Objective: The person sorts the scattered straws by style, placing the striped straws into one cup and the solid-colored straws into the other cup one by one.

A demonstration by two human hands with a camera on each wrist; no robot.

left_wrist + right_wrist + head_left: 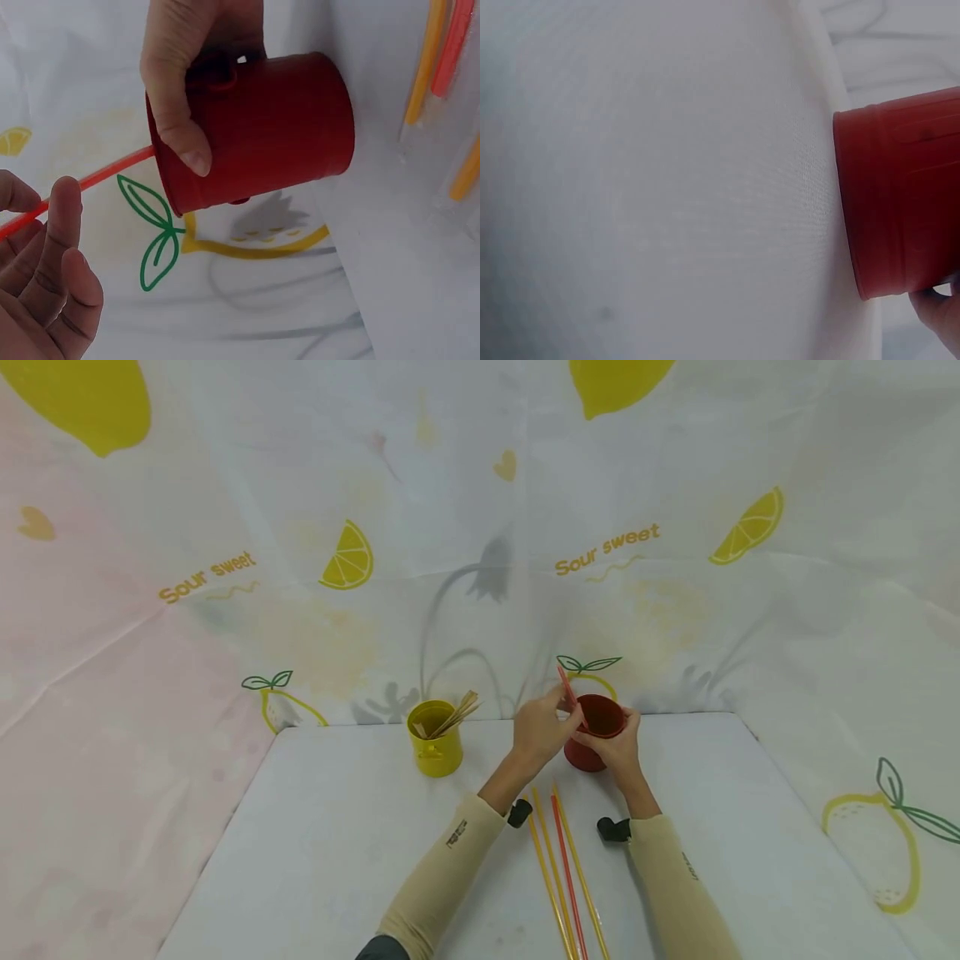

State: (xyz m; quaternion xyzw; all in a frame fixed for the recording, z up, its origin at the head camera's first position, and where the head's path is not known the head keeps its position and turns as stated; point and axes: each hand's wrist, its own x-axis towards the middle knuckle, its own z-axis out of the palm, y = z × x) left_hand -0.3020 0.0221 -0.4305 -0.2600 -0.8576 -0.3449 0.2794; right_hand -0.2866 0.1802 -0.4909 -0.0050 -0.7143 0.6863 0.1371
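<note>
My left hand (537,731) pinches a slim red straw (116,166) between thumb and fingers. The straw slants, and its lower end goes in past the rim of a small red metal bucket (587,757). Around that bucket is my right hand (622,750), gripping it near the rim, with the thumb lying along the side in the left wrist view. The bucket stands upright on the table; its base shows against the white surface in the right wrist view. The straw's tip inside the bucket is hidden.
A yellow bucket (438,760) holding several dry, pale stalks (459,714) stands to the left. Between my forearms lie several long straws, among them a red straw (568,864) and a yellow straw (581,868). A lemon-print cloth (465,527) hangs behind the white table (337,852).
</note>
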